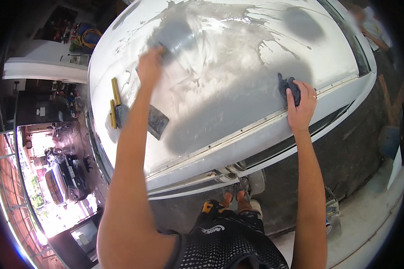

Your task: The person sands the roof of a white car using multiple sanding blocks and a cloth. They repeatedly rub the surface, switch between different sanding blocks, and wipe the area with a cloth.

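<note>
A white car roof (121, 58) with grey patches is wet and smeared with pale slurry. My left hand (150, 66) is on its far left part, by a dark grey patch. Motion blurs its fingers; a small dark edge shows at the fingertips, and I cannot tell what it is. My right hand (304, 105) rests at the roof's near right edge, fingers closed on a crumpled dark cloth (288, 88). Left of my left forearm lie two thin yellowish bars (116, 92). A dark flat sheet (158, 122), like sandpaper, lies partly hidden behind that forearm.
A trim channel (238, 134) runs along the roof's near edge, above the side windows. Another person (376, 31) stands beyond the far right side. A blue container (389, 141) is at right. A parked vehicle (63, 181) and coiled yellow hose (90, 37) are at left.
</note>
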`<action>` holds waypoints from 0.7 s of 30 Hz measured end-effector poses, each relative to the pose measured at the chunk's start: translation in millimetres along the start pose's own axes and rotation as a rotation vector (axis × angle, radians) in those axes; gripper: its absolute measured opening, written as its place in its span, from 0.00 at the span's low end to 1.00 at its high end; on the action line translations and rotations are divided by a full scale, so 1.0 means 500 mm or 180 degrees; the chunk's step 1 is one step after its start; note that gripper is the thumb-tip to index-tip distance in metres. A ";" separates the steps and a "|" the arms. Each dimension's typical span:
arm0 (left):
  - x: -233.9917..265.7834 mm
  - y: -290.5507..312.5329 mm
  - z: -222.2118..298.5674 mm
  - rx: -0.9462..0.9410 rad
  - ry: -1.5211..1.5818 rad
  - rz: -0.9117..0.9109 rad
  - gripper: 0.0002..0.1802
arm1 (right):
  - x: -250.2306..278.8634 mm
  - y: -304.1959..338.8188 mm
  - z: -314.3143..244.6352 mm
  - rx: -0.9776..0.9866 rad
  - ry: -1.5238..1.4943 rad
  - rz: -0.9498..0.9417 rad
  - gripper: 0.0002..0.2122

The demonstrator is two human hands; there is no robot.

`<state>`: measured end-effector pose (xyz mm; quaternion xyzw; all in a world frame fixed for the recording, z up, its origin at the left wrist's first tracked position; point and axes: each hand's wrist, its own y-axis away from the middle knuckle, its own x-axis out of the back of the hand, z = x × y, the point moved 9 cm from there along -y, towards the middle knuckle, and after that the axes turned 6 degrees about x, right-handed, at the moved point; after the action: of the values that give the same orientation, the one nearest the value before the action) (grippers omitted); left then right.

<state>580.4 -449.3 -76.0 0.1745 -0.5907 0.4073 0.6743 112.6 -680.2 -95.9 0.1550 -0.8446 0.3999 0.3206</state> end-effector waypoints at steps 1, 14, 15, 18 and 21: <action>0.042 -0.073 -0.057 0.0581 -0.0114 0.0211 0.21 | -0.012 -0.004 -0.011 0.0025 -0.0093 -0.0005 0.16; 0.032 -0.085 -0.083 0.0843 -0.0763 0.0405 0.20 | -0.002 0.001 0.010 -0.0049 -0.0036 0.0047 0.16; 0.064 -0.152 -0.197 0.1215 -0.0581 -0.0008 0.20 | -0.020 -0.002 -0.017 -0.0036 -0.0185 0.0030 0.16; 0.033 -0.154 -0.110 0.0841 -0.0401 0.0210 0.21 | -0.016 0.003 -0.005 -0.0128 -0.0121 -0.0014 0.16; 0.081 -0.016 0.053 0.0512 0.0672 0.0634 0.22 | -0.004 0.006 0.018 -0.0145 0.0005 0.0030 0.16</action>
<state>568.1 -459.3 -29.8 0.1247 -0.4965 0.5342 0.6728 108.7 -685.4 -103.2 0.1434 -0.8539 0.3821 0.3229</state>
